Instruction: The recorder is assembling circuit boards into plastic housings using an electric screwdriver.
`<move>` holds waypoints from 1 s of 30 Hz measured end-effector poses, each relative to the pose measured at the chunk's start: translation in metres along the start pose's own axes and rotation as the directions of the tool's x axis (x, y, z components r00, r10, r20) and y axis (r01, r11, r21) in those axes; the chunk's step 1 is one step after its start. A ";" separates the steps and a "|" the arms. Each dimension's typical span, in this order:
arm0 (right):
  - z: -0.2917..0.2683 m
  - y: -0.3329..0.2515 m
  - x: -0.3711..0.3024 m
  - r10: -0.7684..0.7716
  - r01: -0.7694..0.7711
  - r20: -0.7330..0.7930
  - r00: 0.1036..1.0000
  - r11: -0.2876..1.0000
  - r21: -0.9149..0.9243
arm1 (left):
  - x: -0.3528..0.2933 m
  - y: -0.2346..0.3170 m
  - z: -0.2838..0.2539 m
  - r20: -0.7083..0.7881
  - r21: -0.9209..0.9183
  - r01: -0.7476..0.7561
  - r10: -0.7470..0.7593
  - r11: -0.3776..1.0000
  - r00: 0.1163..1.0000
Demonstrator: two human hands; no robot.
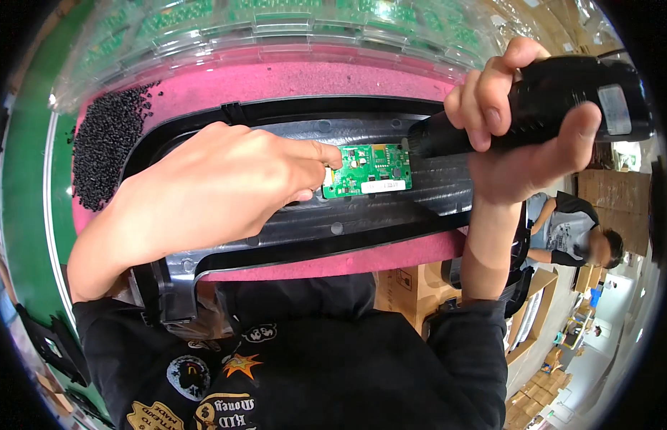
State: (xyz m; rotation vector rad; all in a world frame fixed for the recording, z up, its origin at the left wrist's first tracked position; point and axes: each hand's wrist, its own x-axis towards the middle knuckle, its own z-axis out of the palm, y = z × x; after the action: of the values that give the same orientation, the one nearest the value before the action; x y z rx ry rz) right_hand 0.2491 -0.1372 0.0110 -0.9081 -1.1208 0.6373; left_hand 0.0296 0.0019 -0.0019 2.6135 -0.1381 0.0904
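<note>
Small green rectangular circuit board [367, 170] lies flat on black ribbed plastic panel [391, 204], long axis left-right. Left hand [211, 190] fingertips pin its left edge. Right hand [523, 122] is wrapped tight around black electric screwdriver [563, 104], tip pointing left at board's right edge. Heap of black pellets [107, 143] lies well left on pink mat [312, 79].

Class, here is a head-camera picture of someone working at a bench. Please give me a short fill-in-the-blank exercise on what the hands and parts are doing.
1. The left hand presses a small circuit board whose colour is ____.
2. The right hand grips a black power ____.
3. The board lies on a black plastic panel resting on a foam pad coloured ____.
4. Left of the panel lies a heap of small black ____.

Missing words: green; screwdriver; pink; pellets
</note>
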 end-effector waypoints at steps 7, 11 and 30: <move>0.011 -0.021 -0.009 -0.083 0.061 0.083 0.993 0.968 0.245 | 0.006 -0.004 0.003 0.038 -0.014 -0.005 0.005 1.000 0.999; 0.040 -0.041 -0.011 -0.070 0.049 0.037 0.997 0.917 0.396 | 0.006 -0.002 0.005 -0.269 -0.155 -0.187 0.141 0.970 0.953; 0.050 -0.064 -0.012 -0.266 0.258 -0.015 0.964 0.920 0.295 | 0.007 -0.007 0.003 -0.441 -0.235 -0.244 0.121 0.941 0.889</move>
State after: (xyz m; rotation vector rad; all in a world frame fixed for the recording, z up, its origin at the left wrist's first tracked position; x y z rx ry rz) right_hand 0.1970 -0.1644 0.0684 -0.4840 -1.1107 0.5757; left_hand 0.0370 0.0057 -0.0067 2.2260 -0.2272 0.6509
